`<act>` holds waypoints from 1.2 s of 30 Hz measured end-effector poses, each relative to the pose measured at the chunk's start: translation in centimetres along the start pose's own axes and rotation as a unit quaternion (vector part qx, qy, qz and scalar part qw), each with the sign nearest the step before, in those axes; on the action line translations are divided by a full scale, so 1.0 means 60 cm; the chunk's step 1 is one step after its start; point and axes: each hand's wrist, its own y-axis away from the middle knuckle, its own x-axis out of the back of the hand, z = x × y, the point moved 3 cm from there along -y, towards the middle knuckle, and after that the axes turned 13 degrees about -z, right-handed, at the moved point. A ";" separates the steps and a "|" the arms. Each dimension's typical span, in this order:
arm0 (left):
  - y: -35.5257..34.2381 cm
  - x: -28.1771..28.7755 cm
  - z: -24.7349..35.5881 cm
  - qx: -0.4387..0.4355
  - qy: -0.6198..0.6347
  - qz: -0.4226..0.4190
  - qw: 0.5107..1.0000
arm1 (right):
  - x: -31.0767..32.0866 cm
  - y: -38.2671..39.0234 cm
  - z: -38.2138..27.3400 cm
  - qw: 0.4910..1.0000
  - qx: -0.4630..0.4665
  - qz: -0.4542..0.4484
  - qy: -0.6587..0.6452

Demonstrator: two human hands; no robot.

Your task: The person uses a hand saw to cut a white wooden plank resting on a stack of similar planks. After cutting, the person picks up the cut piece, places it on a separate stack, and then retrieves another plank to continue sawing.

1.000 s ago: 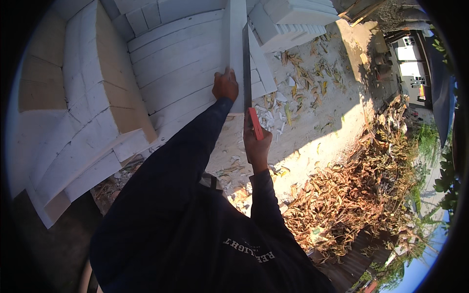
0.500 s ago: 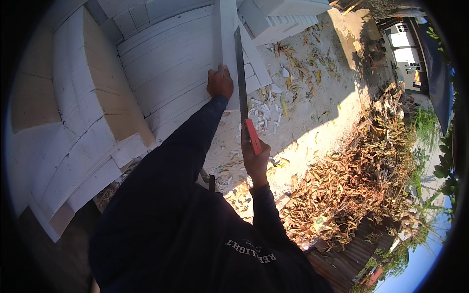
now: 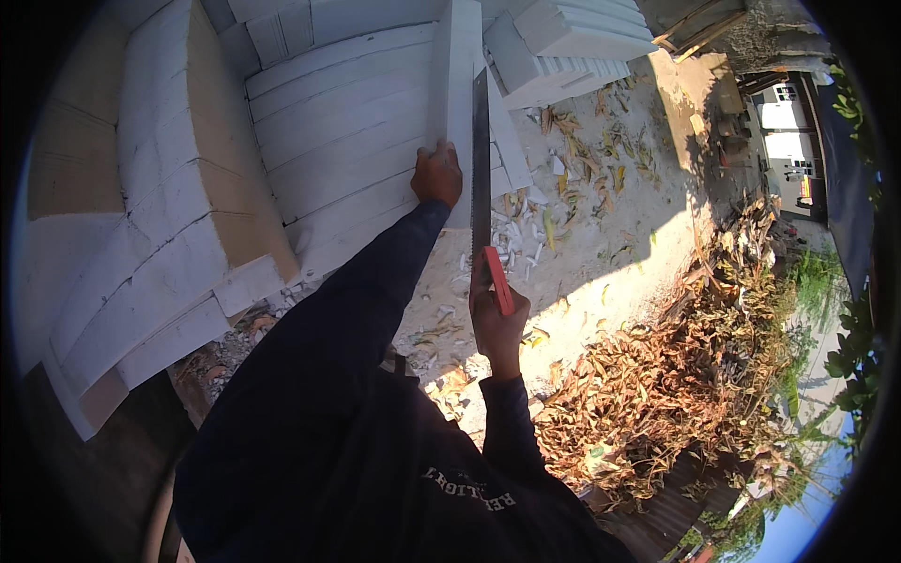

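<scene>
My left hand (image 3: 438, 175) grips the near end of a long white block (image 3: 455, 84), its fingers bent over the edge. In my right hand (image 3: 500, 324) is a handsaw (image 3: 481, 169), held by its red handle (image 3: 498, 280). The long dark blade points away from me and runs close along the block's right side, teeth toward the left. Whether the teeth are touching the block, I cannot tell. Beneath and left of the block lie flat white blocks (image 3: 347, 122) in rows.
More white blocks (image 3: 160, 141) are stacked at the left, and others (image 3: 563, 42) at the far right of the work. White offcuts (image 3: 514, 239) litter the sandy ground. A big heap of dry leaves (image 3: 648, 385) spreads at the right, with a corrugated sheet (image 3: 671, 497) below it.
The whole view has shifted, so hands, saw and blocks all appear lower and farther right. Relative to the block, the saw and left hand have hardly moved.
</scene>
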 end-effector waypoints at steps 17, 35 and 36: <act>-0.002 0.008 0.013 -0.027 -0.005 0.006 1.000 | 0.005 -0.053 -0.001 0.999 -0.008 -0.016 -0.033; -0.004 -0.007 0.005 0.043 0.005 -0.058 0.997 | 0.026 -0.078 0.038 0.996 -0.064 -0.016 -0.053; -0.003 -0.005 0.006 0.053 0.008 -0.052 0.997 | 0.025 -0.077 0.027 0.996 -0.071 -0.018 -0.055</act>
